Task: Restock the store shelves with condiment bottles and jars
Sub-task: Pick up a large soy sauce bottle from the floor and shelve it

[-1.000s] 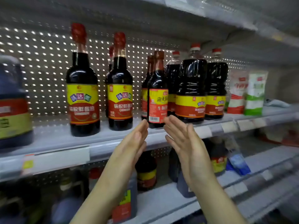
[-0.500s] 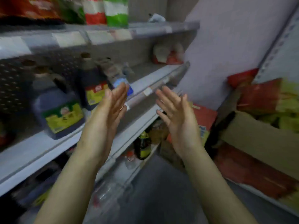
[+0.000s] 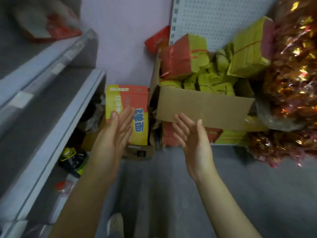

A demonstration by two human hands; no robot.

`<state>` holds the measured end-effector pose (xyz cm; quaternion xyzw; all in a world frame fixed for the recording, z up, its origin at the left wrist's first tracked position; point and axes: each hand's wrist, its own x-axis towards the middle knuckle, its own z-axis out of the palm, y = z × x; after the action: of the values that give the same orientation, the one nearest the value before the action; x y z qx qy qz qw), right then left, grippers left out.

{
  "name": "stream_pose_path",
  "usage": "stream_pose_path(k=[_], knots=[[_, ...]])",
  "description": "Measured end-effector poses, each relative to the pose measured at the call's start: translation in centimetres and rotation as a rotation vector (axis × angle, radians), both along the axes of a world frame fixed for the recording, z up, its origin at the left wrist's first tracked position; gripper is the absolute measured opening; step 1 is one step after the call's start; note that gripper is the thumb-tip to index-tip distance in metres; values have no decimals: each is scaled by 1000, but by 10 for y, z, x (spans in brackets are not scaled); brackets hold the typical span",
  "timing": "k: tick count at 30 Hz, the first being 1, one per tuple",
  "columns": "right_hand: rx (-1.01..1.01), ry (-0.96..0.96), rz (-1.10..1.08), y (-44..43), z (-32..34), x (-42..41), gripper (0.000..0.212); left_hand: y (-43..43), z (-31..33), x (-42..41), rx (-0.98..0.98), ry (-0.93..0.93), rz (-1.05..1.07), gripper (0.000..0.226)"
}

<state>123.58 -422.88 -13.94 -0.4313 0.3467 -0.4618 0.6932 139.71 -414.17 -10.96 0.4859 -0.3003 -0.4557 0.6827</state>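
Fingers [image 3: 126, 115] on the left hand [image 3: 109, 140] are straight and lie close together, with the palm turned inward and nothing in it. The right hand [image 3: 193, 143] faces it palm to palm. Its fingers [image 3: 180, 121] are straight and a little fanned, the thumb stands up, and it too is empty. I read a clear gap between the two hands, both raised above the grey floor [image 3: 163, 194].

Just past the left fingertips I see a yellow and red printed carton [image 3: 127, 100] standing on the floor against the wall; I cannot tell what it holds. Behind the right fingers hangs the brown flap of a cardboard box [image 3: 205, 109] packed with yellow and red paper packets [image 3: 207, 79]. Red and gold foil bundles [image 3: 291, 83] crowd the right side, and a white pegboard panel [image 3: 214, 19] rises behind the box.

The condiments sit low on my left, under the bottom shelf [image 3: 51, 109]. There is a dark bottle [image 3: 68, 152] with a yellow top, and nearer to me a blurred red-capped bottle [image 3: 64, 186]. Neither hand touches them. A shoe [image 3: 115, 224] shows at the lower edge.
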Motion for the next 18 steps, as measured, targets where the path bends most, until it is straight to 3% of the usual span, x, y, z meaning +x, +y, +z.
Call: stream_pose_path(k=[11,18], knots=[[42,59,-500,-64,-28,-26,50,-142,-24,3,86,8,-464,55],[124,111,-877,-52,-61,-40,51,-202,-65,-29,240,-71,-791,50]])
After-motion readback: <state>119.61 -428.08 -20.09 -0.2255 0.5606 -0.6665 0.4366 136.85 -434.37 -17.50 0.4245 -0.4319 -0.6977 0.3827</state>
